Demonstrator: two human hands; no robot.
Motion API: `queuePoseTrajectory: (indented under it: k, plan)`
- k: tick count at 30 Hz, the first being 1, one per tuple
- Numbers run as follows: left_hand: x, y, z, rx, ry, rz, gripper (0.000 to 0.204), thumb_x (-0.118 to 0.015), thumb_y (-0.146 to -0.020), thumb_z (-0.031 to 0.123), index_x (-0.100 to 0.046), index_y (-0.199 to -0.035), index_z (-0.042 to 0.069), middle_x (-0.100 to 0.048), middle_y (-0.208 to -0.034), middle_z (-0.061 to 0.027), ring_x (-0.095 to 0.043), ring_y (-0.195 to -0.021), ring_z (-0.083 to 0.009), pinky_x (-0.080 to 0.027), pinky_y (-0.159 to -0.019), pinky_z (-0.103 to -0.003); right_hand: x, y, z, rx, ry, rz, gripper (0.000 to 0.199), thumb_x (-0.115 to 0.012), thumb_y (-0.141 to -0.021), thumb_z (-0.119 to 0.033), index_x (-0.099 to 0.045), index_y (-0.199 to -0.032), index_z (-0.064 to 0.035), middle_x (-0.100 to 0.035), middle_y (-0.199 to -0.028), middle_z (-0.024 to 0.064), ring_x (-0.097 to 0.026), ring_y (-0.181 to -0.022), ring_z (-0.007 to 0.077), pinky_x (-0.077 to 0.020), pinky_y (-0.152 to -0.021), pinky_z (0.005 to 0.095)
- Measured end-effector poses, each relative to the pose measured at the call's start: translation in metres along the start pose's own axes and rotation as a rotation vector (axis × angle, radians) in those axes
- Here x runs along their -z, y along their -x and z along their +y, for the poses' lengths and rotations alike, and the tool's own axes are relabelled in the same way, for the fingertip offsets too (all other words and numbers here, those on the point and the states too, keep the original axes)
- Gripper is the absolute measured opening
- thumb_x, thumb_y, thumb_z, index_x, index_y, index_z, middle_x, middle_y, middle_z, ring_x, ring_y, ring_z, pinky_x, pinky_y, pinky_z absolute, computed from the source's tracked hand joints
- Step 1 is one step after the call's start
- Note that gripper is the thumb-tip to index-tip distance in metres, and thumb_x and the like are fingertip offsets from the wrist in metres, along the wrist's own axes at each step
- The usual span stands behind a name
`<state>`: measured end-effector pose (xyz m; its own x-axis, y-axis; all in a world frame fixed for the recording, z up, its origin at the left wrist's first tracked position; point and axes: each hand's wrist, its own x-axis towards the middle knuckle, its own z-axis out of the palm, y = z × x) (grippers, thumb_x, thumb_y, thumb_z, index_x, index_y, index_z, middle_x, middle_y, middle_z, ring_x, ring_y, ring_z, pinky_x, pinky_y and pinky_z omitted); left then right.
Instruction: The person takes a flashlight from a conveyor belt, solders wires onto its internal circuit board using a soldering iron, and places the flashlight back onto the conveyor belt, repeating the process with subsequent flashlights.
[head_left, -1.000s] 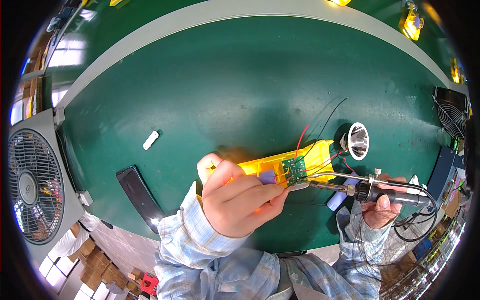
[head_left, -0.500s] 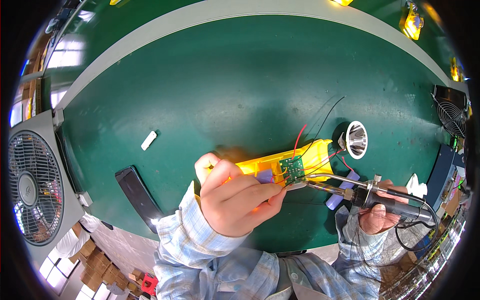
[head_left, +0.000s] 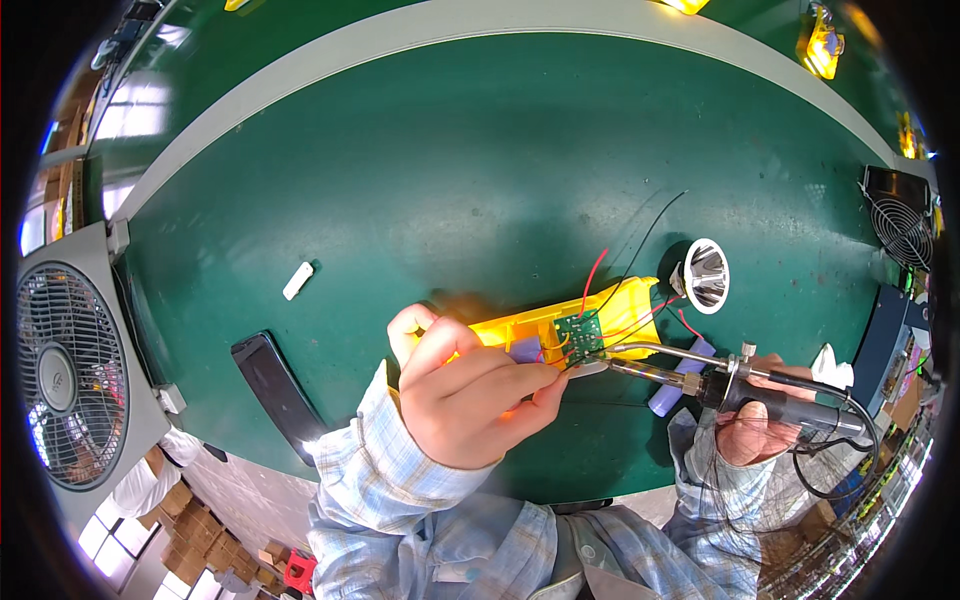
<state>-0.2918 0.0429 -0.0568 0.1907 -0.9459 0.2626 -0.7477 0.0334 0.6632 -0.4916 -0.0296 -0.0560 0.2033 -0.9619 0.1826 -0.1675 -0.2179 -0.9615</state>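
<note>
My right hand (head_left: pixel 750 428) is wrapped round a black soldering iron (head_left: pixel 725 392) with a thin metal feed tube clamped along it. Its tip meets the near edge of a small green circuit board (head_left: pixel 580 338). The board sits inside a yellow plastic housing (head_left: pixel 630 306), with red, black and yellow wires running from it. My left hand (head_left: pixel 480 405) lies over the left part of the housing, thumb and forefinger pinching a thin wire (head_left: pixel 571 364) beside the iron's tip. Left of the board, a purple cell (head_left: pixel 524 350) shows partly within the housing; my fingers hide the rest.
A silver reflector cup (head_left: pixel 708 276) stands right of the housing. Another purple cell (head_left: pixel 682 377) lies beneath the iron. On the green table (head_left: pixel 450 180) are a phone (head_left: pixel 275 392) and a small white piece (head_left: pixel 298 281). Fans stand left (head_left: pixel 70 375) and far right (head_left: pixel 900 225).
The housing, board and iron have shifted very slightly left. My left hand keeps its pinch and the iron's tip stays by the board's near edge.
</note>
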Motion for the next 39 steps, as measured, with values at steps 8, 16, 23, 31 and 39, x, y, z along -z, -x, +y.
queuePoseTrajectory:
  k: [8, 16, 23, 31, 39]
  plan:
    - [0.001, -0.001, 0.001, 0.013, 0.007, -0.021, 0.014, -0.06, -0.042, 0.004, -0.055, -0.054, 0.011, -0.042, -0.043, 0.0056, -0.032, -0.046, -0.0098, -0.024, -0.057, -0.027, -0.006, -0.002, -0.001, 0.047, 0.021, 0.037, 0.035, -0.06, -0.062, -0.025, -0.04, -0.077, -0.0016, -0.041, -0.058, 0.0062, -0.036, -0.044, 0.0083, -0.0284, -0.037, 0.0167]
    - [-0.002, 0.002, 0.0, 0.016, -0.014, -0.002, 0.018, -0.062, -0.04, 0.008, -0.054, -0.055, 0.014, -0.042, -0.048, 0.0077, -0.034, -0.049, -0.0099, -0.025, -0.054, -0.026, 0.003, -0.001, -0.003, -0.048, 0.036, -0.038, 0.035, -0.06, -0.062, -0.027, -0.039, -0.076, -0.0031, -0.041, -0.059, 0.0058, -0.033, -0.036, 0.0058, -0.0276, -0.032, 0.0164]
    - [0.0, 0.0, 0.002, 0.029, -0.017, -0.012, 0.018, -0.062, -0.041, 0.007, -0.054, -0.056, 0.014, -0.042, -0.048, 0.0071, -0.034, -0.048, -0.01, -0.024, -0.055, -0.026, 0.002, -0.003, -0.005, -0.075, -0.044, -0.043, 0.031, -0.06, -0.062, -0.023, -0.038, -0.074, -0.0041, -0.039, -0.057, 0.0034, -0.034, -0.038, 0.007, -0.0287, -0.032, 0.017]
    - [-0.003, -0.002, 0.003, 0.028, 0.001, -0.013, 0.017, -0.062, -0.043, 0.007, -0.054, -0.056, 0.013, -0.042, -0.047, 0.0073, -0.034, -0.048, -0.0097, -0.024, -0.054, -0.026, 0.01, -0.012, -0.004, -0.135, -0.289, 0.113, 0.034, -0.061, -0.059, -0.026, -0.039, -0.072, -0.0026, -0.039, -0.054, 0.0049, -0.039, -0.044, 0.0102, -0.0341, -0.035, 0.02]
    - [0.008, -0.002, 0.005, -0.017, 0.081, -0.068, 0.018, -0.061, -0.042, 0.004, -0.055, -0.058, 0.008, -0.047, -0.053, 0.0009, -0.039, -0.052, -0.0125, -0.029, -0.063, -0.03, 0.014, -0.016, -0.006, -0.177, -0.358, 0.084, 0.033, -0.058, -0.061, -0.025, -0.038, -0.073, -0.002, -0.042, -0.056, 0.0072, -0.035, -0.035, 0.007, -0.0305, -0.033, 0.0171]
